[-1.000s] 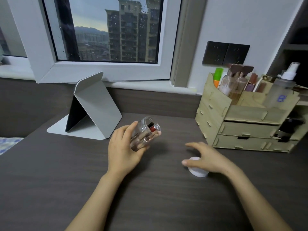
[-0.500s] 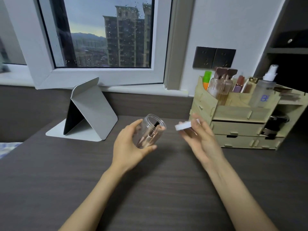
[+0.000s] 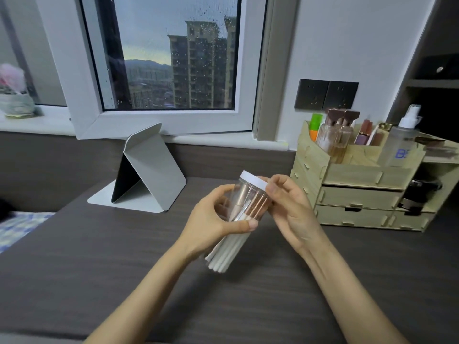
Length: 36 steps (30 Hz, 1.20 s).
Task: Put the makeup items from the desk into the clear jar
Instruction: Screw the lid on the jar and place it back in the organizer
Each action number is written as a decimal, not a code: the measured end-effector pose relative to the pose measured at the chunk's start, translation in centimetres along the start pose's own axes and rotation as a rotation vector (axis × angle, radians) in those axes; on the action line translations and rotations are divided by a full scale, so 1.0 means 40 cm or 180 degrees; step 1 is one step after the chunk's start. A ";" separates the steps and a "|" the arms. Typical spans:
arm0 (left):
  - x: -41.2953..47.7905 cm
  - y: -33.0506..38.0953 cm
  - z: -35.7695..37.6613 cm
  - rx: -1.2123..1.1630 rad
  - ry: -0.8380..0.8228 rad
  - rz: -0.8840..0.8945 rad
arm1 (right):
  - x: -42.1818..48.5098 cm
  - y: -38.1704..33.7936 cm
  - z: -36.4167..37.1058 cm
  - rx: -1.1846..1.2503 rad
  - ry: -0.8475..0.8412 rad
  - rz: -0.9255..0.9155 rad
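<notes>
The clear jar [image 3: 244,207] is held tilted above the dark desk [image 3: 99,256], its mouth pointing up and to the right. Inside it lie several makeup brushes with white handles and rose-gold ferrules [image 3: 231,249]. My left hand [image 3: 214,219] wraps around the jar's middle from the left. A white round lid [image 3: 254,181] sits on the jar's mouth. My right hand [image 3: 288,207] has its fingertips on the lid's rim.
A wooden drawer organiser [image 3: 360,192] with bottles and a spray bottle [image 3: 402,137] stands at the right against the wall. A folded grey tablet stand [image 3: 146,172] sits at the back left under the window. A shelf unit rises at the far right.
My right hand lifted the white lid off the desk, carried it up and set it on the jar's mouth. My left hand raised the jar and turned it more upright.
</notes>
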State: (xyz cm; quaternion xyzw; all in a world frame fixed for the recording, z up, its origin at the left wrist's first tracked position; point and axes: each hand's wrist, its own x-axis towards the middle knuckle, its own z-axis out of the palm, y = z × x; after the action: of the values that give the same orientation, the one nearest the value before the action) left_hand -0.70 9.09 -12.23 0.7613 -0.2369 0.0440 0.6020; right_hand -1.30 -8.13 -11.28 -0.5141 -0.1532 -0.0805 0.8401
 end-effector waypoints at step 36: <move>-0.024 0.015 0.022 0.1785 0.0078 0.0311 | -0.023 -0.109 0.022 -0.5004 -0.0764 0.0042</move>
State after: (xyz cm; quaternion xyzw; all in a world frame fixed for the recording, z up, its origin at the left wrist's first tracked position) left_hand -1.99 8.47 -12.27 0.8851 -0.2446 0.1460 0.3680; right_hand -3.58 -9.37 -7.57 -0.9624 -0.1379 -0.1042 0.2094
